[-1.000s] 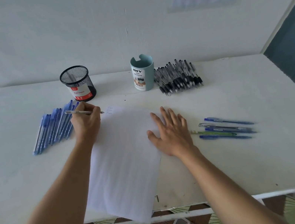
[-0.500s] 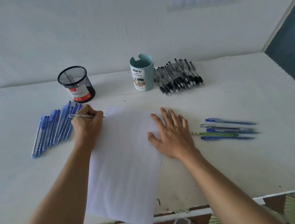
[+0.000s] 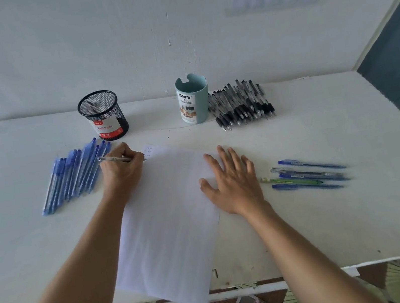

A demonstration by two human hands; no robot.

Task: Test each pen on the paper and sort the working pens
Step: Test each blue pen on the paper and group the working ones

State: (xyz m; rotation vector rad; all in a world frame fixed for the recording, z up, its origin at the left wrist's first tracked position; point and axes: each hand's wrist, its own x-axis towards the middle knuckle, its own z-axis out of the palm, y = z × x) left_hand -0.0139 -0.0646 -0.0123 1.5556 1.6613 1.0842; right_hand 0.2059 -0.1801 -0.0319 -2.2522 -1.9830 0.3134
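White paper (image 3: 168, 222) lies slantwise across a pale table (image 3: 337, 221), its near corner hanging over the front edge, as a person tries out a slim silver-barrelled pen (image 3: 115, 159) at the sheet's far left corner. Faint small marks beside the tip may be test strokes, though they are too small to read.

Compared with a second ago, the left hand (image 3: 124, 170) and the pen's tip sit slightly nearer the person on that corner. The right hand (image 3: 233, 182) has kept its place.

The left hand's fingers are curled round the pen. The barrel lies nearly level, its back end jutting left over the row of blue pens (image 3: 73, 177) and its tip showing just right of the knuckles, at the paper. The right hand lies flat with fingers spread, pressing the sheet's right edge.

A black mesh cup (image 3: 102, 114) stands behind the blue pens. A teal desk organizer (image 3: 193, 99) stands further right, with a heap of black pens (image 3: 241, 103) just beside it. A few blue and green pens (image 3: 308, 174) lie right of the flat hand.
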